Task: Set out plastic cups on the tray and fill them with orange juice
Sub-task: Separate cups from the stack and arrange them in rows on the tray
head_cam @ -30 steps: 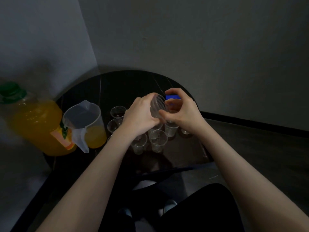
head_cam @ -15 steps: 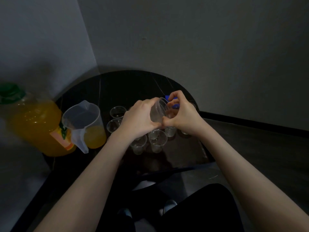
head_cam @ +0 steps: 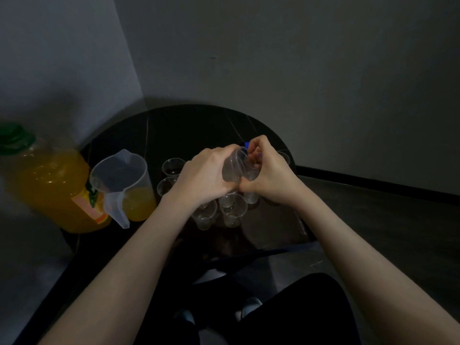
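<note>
The juice bottle (head_cam: 53, 188) is orange with a green cap (head_cam: 15, 138) and an orange-and-green label. The jug (head_cam: 122, 180) is translucent, holding orange juice. The cups (head_cam: 232, 209) are clear. The table (head_cam: 189, 130) is black with thin pale veins.

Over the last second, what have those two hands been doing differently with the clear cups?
The right hand has curled in from the rim of the stack of cups, and now pinches its edge as if peeling one off. The left hand keeps its grip. Jug, bottle and the cups set out stayed put.

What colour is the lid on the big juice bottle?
Green. The cap on the big orange juice bottle shows at the far left of the head view.
</note>
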